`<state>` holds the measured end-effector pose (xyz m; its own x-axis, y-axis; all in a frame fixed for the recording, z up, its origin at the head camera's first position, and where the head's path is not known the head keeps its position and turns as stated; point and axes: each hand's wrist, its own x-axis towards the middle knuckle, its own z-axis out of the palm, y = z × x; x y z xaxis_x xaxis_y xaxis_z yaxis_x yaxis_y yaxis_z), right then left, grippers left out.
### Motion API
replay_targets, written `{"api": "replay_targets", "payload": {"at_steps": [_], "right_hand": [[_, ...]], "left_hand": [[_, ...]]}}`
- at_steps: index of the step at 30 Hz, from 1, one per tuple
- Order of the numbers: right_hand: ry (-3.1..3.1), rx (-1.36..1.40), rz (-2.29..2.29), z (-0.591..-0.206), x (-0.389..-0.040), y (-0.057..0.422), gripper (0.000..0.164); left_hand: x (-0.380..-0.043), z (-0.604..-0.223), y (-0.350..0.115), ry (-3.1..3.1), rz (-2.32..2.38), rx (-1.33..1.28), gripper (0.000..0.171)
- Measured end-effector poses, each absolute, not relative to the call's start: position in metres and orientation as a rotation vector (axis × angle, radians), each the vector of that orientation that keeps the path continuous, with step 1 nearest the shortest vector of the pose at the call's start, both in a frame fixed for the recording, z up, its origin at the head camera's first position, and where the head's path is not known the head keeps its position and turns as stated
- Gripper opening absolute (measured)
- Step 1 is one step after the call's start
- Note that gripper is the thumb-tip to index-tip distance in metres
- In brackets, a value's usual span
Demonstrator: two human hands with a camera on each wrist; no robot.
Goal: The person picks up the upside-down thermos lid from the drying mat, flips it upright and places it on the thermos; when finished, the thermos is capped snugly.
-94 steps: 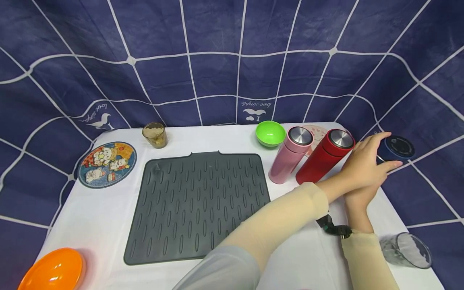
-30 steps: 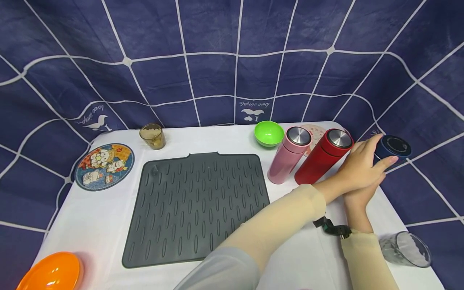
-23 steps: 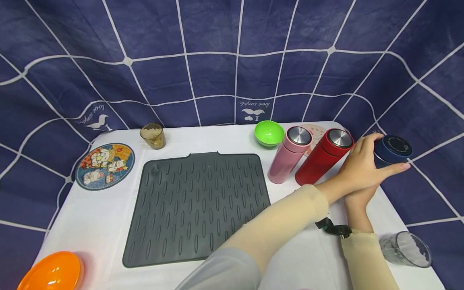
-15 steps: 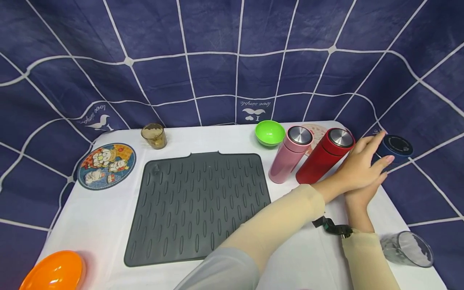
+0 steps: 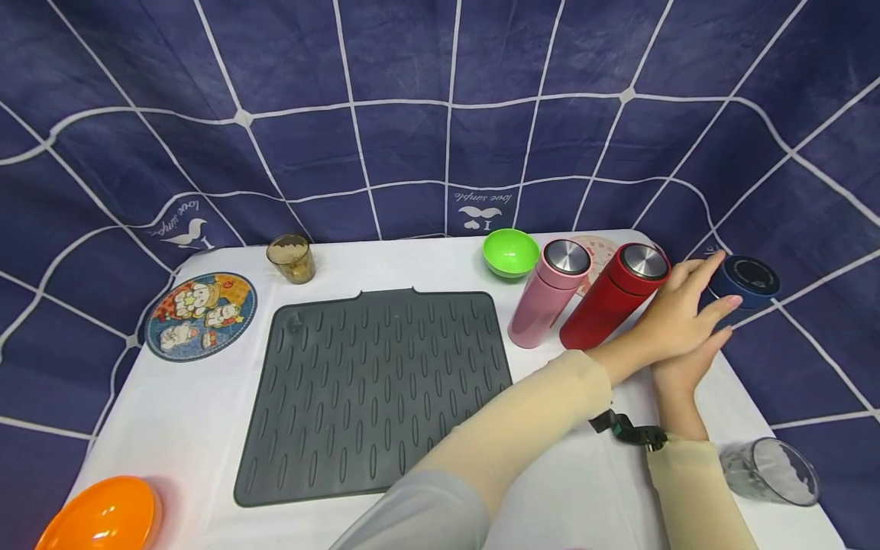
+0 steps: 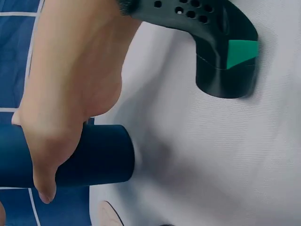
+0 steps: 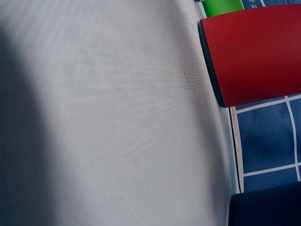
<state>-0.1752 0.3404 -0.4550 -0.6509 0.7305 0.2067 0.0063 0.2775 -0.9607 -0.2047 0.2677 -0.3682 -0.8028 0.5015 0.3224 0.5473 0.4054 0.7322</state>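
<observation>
At the right edge of the table, my two hands are at a navy blue thermos (image 5: 749, 279). My left hand (image 5: 674, 325) reaches across from the left, fingers and thumb at the side of the lid. Beneath it my right hand (image 5: 687, 370), partly covered by the left, grips the body. In the left wrist view the right hand (image 6: 59, 127) wraps round the blue thermos (image 6: 103, 155); whether the base touches the cloth I cannot tell. Beside the hands stand a red thermos (image 5: 605, 305) and a pink thermos (image 5: 546, 302), both with steel-topped lids.
A grey ribbed mat (image 5: 385, 389) lies mid-table. Around it are a green bowl (image 5: 510, 253), brown glass (image 5: 292, 258), cartoon mat (image 5: 201, 316), orange bowl (image 5: 103, 512) and clear glass (image 5: 770, 470). A pink coaster (image 5: 596, 250) lies behind the thermoses. Blue curtain (image 5: 399, 137) encloses the back and sides.
My left hand has turned back and forth about the lid; its thumb reached farther right 0.8 seconds ago and is now drawn back left. The right hand and the other objects stay in place.
</observation>
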Motion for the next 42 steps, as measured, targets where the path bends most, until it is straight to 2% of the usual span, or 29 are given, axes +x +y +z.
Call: {"api": "replay_targets", "payload": {"at_steps": [5,7,13,15,20,24,27,31,34,36,38,42], "right_hand": [[-1.462,-0.442,1.838,-0.452,-0.176,0.335,0.034],[-1.351,-0.409,1.914,-0.450,-0.176,0.333,0.030],[-1.197,-0.395,2.049,-0.441,-0.177,0.329,0.041],[-1.211,-0.408,2.038,-0.440,-0.177,0.328,0.039],[-1.354,-0.365,1.939,-0.446,-0.177,0.330,0.030],[-1.556,-0.458,1.756,-0.452,-0.176,0.333,0.029],[-1.248,-0.314,2.022,-0.449,-0.179,0.333,0.029],[-0.950,-0.153,2.205,-0.445,-0.178,0.330,0.033],[-1.302,-0.294,1.968,-0.446,-0.174,0.330,0.030],[-1.391,-0.377,1.891,-0.447,-0.175,0.331,0.029],[-1.456,-0.463,1.818,-0.446,-0.175,0.330,0.028],[-1.329,-0.404,1.912,-0.442,-0.177,0.329,0.028]], "left_hand": [[-0.201,-0.365,0.274,-2.603,-1.459,-0.822,0.085],[-0.201,-0.363,0.275,-2.609,-1.432,-0.775,0.083],[-0.208,-0.363,0.269,-2.631,-1.299,-0.913,0.070],[-0.208,-0.364,0.267,-2.638,-1.337,-0.941,0.071],[-0.206,-0.361,0.270,-2.612,-1.484,-0.824,0.084],[-0.205,-0.358,0.269,-2.643,-1.345,-0.853,0.077],[-0.207,-0.359,0.267,-2.667,-1.265,-0.940,0.072],[-0.206,-0.358,0.270,-2.694,-1.350,-0.874,0.082],[-0.201,-0.356,0.276,-2.687,-1.409,-0.708,0.088],[-0.199,-0.356,0.278,-2.671,-1.377,-0.673,0.085],[-0.199,-0.358,0.276,-2.680,-1.318,-0.714,0.080],[-0.203,-0.360,0.271,-2.705,-1.244,-0.849,0.075]]}}
